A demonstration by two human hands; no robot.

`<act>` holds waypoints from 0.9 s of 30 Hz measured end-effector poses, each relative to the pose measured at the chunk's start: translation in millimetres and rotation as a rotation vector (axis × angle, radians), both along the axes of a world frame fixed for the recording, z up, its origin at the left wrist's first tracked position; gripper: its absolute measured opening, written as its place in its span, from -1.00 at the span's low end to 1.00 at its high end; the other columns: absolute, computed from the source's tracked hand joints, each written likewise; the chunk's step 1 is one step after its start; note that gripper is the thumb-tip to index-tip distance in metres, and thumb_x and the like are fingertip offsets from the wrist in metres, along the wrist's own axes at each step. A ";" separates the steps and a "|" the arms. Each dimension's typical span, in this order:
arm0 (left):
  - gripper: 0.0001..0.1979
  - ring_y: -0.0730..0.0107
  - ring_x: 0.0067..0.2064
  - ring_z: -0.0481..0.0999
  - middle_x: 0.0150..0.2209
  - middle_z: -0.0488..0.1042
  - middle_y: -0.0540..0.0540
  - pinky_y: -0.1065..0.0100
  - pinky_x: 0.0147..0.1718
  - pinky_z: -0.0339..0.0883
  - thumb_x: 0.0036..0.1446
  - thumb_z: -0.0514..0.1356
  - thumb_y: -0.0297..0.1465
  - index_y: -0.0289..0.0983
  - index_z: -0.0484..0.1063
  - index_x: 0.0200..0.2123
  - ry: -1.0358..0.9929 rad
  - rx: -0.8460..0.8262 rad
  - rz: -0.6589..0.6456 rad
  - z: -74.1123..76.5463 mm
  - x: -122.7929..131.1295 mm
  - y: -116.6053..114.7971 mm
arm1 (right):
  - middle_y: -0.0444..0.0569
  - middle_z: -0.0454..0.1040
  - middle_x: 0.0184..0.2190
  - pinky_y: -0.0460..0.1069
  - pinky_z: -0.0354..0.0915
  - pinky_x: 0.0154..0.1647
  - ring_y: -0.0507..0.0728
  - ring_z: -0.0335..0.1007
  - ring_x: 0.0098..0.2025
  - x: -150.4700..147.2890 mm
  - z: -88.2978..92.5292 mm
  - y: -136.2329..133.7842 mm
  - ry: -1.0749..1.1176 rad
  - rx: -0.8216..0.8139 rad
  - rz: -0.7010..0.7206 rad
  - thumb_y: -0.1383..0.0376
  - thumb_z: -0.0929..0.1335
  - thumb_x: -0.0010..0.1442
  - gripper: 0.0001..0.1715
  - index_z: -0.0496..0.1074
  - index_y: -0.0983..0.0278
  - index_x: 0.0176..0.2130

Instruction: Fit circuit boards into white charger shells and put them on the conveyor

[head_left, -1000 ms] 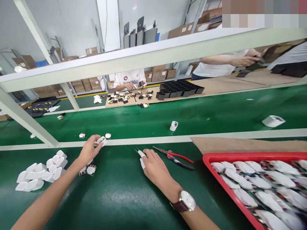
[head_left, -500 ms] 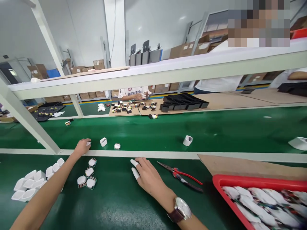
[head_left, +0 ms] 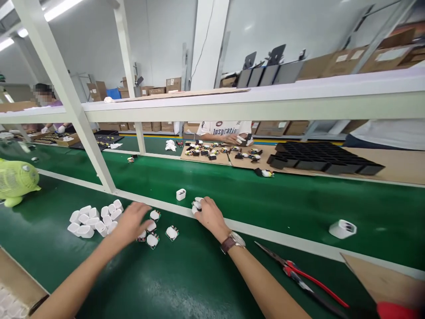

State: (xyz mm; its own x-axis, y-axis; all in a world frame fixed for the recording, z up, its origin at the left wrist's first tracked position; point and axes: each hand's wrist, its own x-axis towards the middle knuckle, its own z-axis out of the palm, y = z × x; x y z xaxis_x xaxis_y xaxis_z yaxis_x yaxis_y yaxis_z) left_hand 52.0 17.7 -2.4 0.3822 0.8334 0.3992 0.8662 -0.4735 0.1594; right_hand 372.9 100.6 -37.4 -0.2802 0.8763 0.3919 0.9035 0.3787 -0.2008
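Note:
My right hand (head_left: 210, 215), with white covers on its fingertips and a watch at the wrist, pinches a small white-topped circuit piece (head_left: 197, 204) above the rail. Over the near mat, my left hand (head_left: 131, 223) has its fingers apart and holds nothing. It hovers at a group of white-topped circuit boards (head_left: 152, 240) and partly covers some. Another such board (head_left: 172, 233) lies just right of them. Left of my left hand stand several white oval housings (head_left: 85, 231). A white housing with dark contents (head_left: 181, 194) stands on the green belt beyond the rail.
Red-handled pliers (head_left: 299, 274) lie at right, near cardboard (head_left: 381, 274) and a blurred red tray edge (head_left: 398, 310). Another housing (head_left: 342, 229) is on the belt. A metal post (head_left: 96, 164) rises at left, by a green fan (head_left: 18, 179). A person works across the belt.
The view has turned left. My left hand has come back from the belt to the boards, where one more board lies. My right hand has reached the rail and taken hold of a circuit piece.

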 end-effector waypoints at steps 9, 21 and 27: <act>-0.65 -0.28 0.00 0.53 -0.10 0.59 -0.39 -0.19 0.00 0.46 0.30 0.13 -0.21 -0.24 0.61 -0.41 0.254 0.164 0.264 -17.0 -104.8 0.7 | 0.13 0.52 0.08 0.13 0.46 0.14 0.22 0.46 0.10 22.4 -9.4 -132.1 0.142 -0.113 0.404 0.52 0.31 0.31 -0.52 0.40 0.29 0.18; -0.78 0.34 -0.21 0.62 -0.09 0.59 -0.13 0.35 -0.20 0.49 0.43 0.12 -0.40 -0.23 0.43 -0.34 -0.166 -0.195 -0.451 -16.8 87.3 -46.2 | 0.16 0.52 0.01 0.24 0.51 0.05 0.30 0.45 0.02 22.1 -28.1 -153.8 0.088 0.050 0.258 0.40 0.30 0.44 -0.61 0.35 0.29 0.22; -0.56 0.12 0.01 0.62 0.05 0.56 -0.18 0.17 -0.01 0.55 0.16 0.46 -0.12 -0.18 0.45 -0.02 -0.319 -0.366 -0.395 -33.8 80.9 -48.5 | 0.13 0.52 0.06 0.27 0.51 0.12 0.32 0.44 0.12 29.6 -34.4 -157.4 0.193 0.083 0.306 0.43 0.32 0.41 -0.56 0.32 0.21 0.23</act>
State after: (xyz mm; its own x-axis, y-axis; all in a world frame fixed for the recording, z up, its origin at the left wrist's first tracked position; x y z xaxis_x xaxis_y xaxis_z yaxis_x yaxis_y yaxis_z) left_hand 132.9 -30.8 -36.2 0.5980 0.7581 0.2601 0.5199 -0.6140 0.5939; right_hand 402.4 -56.8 -71.8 -0.4383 0.7263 0.5294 0.6946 0.6476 -0.3133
